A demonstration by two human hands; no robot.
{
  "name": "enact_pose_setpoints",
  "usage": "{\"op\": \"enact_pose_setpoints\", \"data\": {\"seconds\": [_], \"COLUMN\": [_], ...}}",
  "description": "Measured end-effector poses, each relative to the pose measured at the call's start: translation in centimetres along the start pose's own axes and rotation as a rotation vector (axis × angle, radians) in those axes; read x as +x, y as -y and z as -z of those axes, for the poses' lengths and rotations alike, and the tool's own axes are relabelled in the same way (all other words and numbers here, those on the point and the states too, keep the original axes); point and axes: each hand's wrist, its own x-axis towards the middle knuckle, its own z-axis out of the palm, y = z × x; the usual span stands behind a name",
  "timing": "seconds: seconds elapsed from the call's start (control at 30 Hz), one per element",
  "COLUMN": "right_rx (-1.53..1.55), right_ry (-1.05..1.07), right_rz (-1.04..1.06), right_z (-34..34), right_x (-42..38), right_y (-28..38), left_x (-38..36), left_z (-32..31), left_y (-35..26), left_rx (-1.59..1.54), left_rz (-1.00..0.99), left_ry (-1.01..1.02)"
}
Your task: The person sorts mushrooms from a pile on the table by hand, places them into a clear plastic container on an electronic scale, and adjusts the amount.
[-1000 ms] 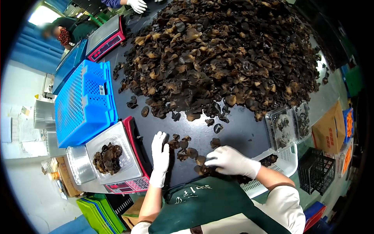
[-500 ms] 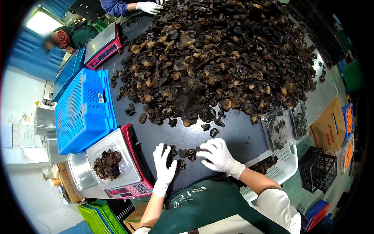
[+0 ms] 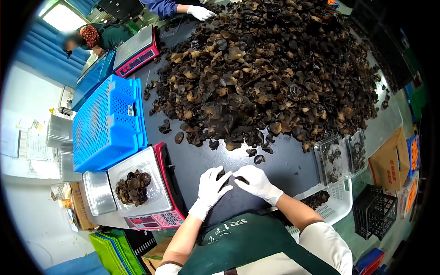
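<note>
My left hand (image 3: 211, 188), in a white glove, curls around dark wood ear mushrooms (image 3: 223, 178) low over the grey table (image 3: 192, 158). Close beside it, my gloved right hand (image 3: 259, 183) has its fingers pinched on the same dark pieces, which the gloves largely hide. Beyond both hands rises a large heap of wood ear mushrooms (image 3: 270, 87), with a few loose pieces along its near edge. To the left, a clear plastic tray (image 3: 158, 187) holding a small pile of mushrooms (image 3: 134, 187) rests on a red scale (image 3: 168, 183).
A blue crate (image 3: 107, 126) and stacked clear trays (image 3: 99, 192) stand at left. On the right are clear containers (image 3: 331, 160), a white basket (image 3: 341, 201), a cardboard box (image 3: 389, 158) and a black crate (image 3: 375, 201). Across the table, a co-worker's gloved hand (image 3: 200, 13) touches the heap.
My hands have drawn together, and the loose mushrooms between them are gathered into my fingers. The whole view has shifted slightly. The co-worker's hand stays at the heap.
</note>
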Motion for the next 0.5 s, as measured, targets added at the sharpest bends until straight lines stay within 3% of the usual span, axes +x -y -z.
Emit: {"op": "enact_pose_setpoints", "data": {"seconds": [0.07,0.1,0.13,0.2,0.23,0.27,0.37,0.4,0.5], "right_rx": [0.165,0.420,0.696,1.429,1.632,2.066,2.219,2.219,2.056], "right_ry": [-0.136,-0.239,-0.211,-0.399,-0.634,-0.622,-0.693,-0.699,-0.780], "right_rz": [-0.189,-0.397,-0.746,-0.809,-0.966,-0.869,-0.857,-0.853,-0.916], "right_z": [1.5,1.6,3.3,4.6,4.5,4.5,5.5,5.9,6.8], "right_x": [0.1,0.2,0.2,-0.2,0.1,-0.7,-1.0,-1.0,-0.9], "right_y": [0.5,0.7,1.2,-0.1,-0.4,-1.8,-2.6,-2.7,-2.5], "left_x": [-0.2,-0.3,-0.3,0.1,0.5,0.9,2.1,3.0,6.2], "left_z": [-0.7,-0.9,-1.2,-1.3,-1.2,-1.4,-1.0,-1.0,0.0], "left_y": [-0.4,-0.7,-1.0,-1.1,-1.3,-1.2,-2.7,-3.3,-4.6], "left_rx": [-0.023,-0.056,-0.091,-0.115,-0.200,-0.301,-0.631,-0.627,-0.520], "left_rz": [0.010,0.029,0.045,0.087,0.135,0.141,0.449,0.371,0.188], "left_ry": [-0.051,-0.116,-0.180,-0.246,-0.255,-0.309,-0.194,-0.252,-0.150]}}
